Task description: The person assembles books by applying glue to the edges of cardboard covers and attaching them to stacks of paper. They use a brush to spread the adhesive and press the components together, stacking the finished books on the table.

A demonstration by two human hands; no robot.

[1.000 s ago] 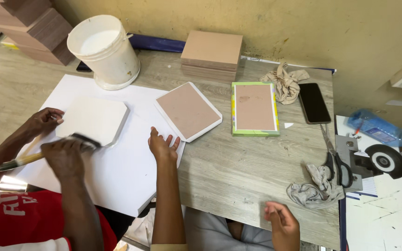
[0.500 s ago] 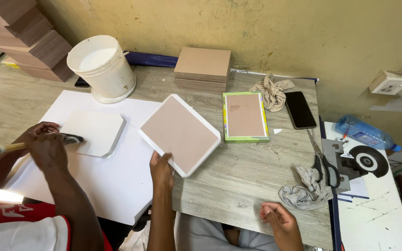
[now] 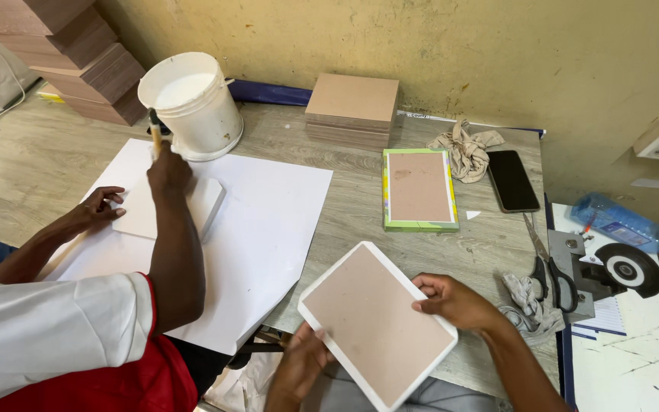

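A grey wood-grain surface (image 3: 360, 229) carries a white paper sheet (image 3: 268, 229) on its left half. Over the near edge, both of the person's hands grasp a white-edged brown board (image 3: 375, 332) — the left hand (image 3: 299, 366) under its lower left corner, the right hand (image 3: 451, 301) on its right edge. The board is tilted and unsupported beyond the edge; a loosened grip could drop it into the lap. If its white edging is wet paint, fingers may smear it. A co-worker's hand (image 3: 168, 172) paints another board beside a white bucket (image 3: 192, 103) near the far left corner.
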